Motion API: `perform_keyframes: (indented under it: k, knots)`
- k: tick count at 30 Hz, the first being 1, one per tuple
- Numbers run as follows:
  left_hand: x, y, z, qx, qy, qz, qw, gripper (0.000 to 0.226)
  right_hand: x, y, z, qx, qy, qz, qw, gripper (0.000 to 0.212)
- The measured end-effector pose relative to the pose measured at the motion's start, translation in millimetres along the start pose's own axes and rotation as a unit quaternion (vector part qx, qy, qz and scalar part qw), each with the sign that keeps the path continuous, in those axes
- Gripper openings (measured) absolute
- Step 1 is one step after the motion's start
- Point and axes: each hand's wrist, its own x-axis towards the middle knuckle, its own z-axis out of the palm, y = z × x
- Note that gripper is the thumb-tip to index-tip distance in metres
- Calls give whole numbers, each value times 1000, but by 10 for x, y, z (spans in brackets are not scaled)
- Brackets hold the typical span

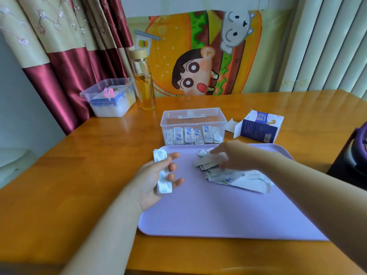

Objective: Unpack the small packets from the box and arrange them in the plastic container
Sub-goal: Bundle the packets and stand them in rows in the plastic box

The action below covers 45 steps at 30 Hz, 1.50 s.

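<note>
Gathering step — left hand point(156, 175) fingers pinch a packet stack point(162, 172); right hand point(228, 155) fingers, blurred, spread over the loose pile point(234, 175). Next, likely: stand the stack in the far container point(193, 124), beside its row.

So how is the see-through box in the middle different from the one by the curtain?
The middle container has no lid on and holds white packets standing in a row. The container by the curtain is lidded, with blue and white stuff inside. It also sits farther away. Both are clear plastic.

Wooden table point(59, 175): tray point(218, 215), container point(193, 124), box point(258, 128), bottle point(144, 84).
</note>
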Motion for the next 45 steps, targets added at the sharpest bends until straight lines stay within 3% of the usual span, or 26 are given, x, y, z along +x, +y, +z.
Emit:
perform_keyframes:
  k: [3, 8, 10, 12, 13, 15, 18, 20, 25, 27, 37, 45]
  knots:
    - [15, 30, -13, -102, 9, -4, 995, 18, 62, -10, -31, -32, -40, -3, 999, 26]
    - [3, 56, -58, -127, 8, 0, 992, 17, 6, -96, -13, -52, 29, 3, 998, 22]
    - [22, 27, -51, -128, 21, 3, 992, 17, -61, -109, -48, 3, 103, 10, 995, 21]
    - [45, -12, -21, -142, 39, -3, 989, 17, -145, -107, -89, 162, 130, 42, 977, 29]
    - [57, -40, 8, -150, 43, -8, 988, 15, -202, -124, -86, 280, 116, 56, 951, 28]
    - [59, -108, 94, -154, 35, -23, 987, 14, -300, -218, -8, 500, 60, 70, 861, 15]
    - [7, -227, 239, -115, -15, -35, 993, 18, -370, -360, 204, 674, -8, 65, 736, 5]
    - [-33, -285, 305, -64, -49, -29, 996, 20, -415, -443, 283, 720, -51, 55, 690, 13]
    - [-41, -345, 332, -22, -47, 13, 999, 24, -478, -495, 331, 768, -91, 47, 632, 24]
    - [-59, -349, 339, -28, -45, 22, 998, 21, -474, -498, 354, 773, -90, 47, 626, 24]
    - [-100, -437, 403, -30, -30, 29, 999, 22, -462, -565, 523, 733, 36, 45, 677, 12]
    - [-62, -428, 321, -2, -24, 71, 997, 25, -446, -579, 479, 702, 6, 77, 708, 11]
